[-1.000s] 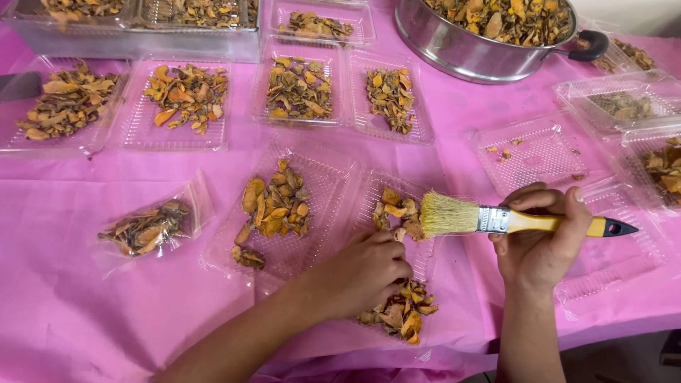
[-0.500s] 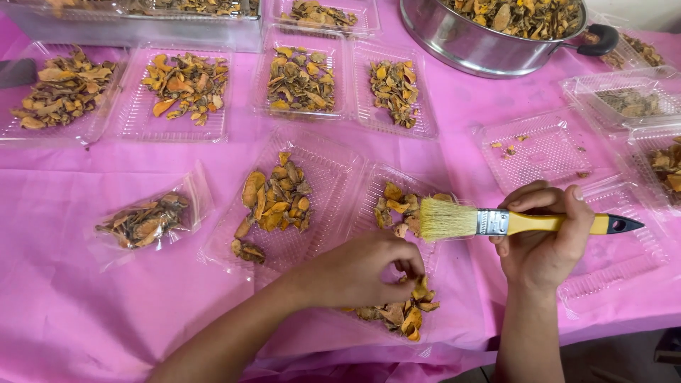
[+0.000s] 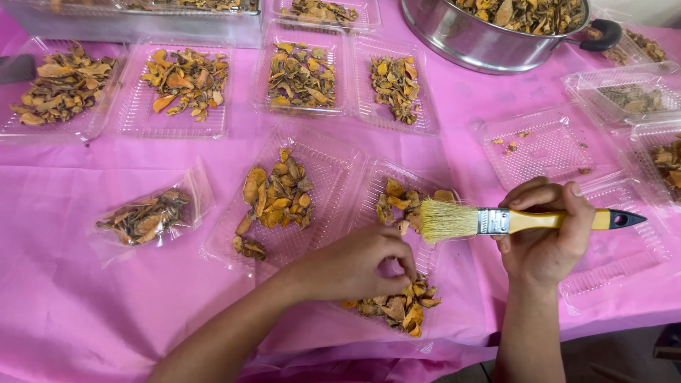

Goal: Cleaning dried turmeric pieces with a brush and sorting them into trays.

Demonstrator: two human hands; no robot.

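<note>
Right hand (image 3: 545, 237) comes in from the bottom edge, forearm near vertical, fingers curled tight around the yellow handle of the brush (image 3: 511, 220). The thumb lies over the top of the handle, knuckles facing the camera. The brush lies level, its pale bristles pointing left, its dark tip pointing right past the hand. The bristles hang over the near tray (image 3: 397, 248), right at the orange-brown dried slices (image 3: 397, 202) in its far end.

Left hand (image 3: 358, 264) reaches in on a diagonal from the lower left, forearm across the pink cloth (image 3: 71, 298). It sits palm down over the middle of that same tray, fingers bent and drawn together at the tips, just below the bristles. Whether they pinch a slice, I cannot tell. More slices (image 3: 397, 308) lie in a heap just below the hand, at the tray's near end.

Left of it, a bigger clear tray (image 3: 284, 195) holds another spread of slices, and a small plastic bag (image 3: 145, 216) of them lies further left. Filled trays line the far side, and a steel pot (image 3: 489, 35) full of slices stands top right.
</note>
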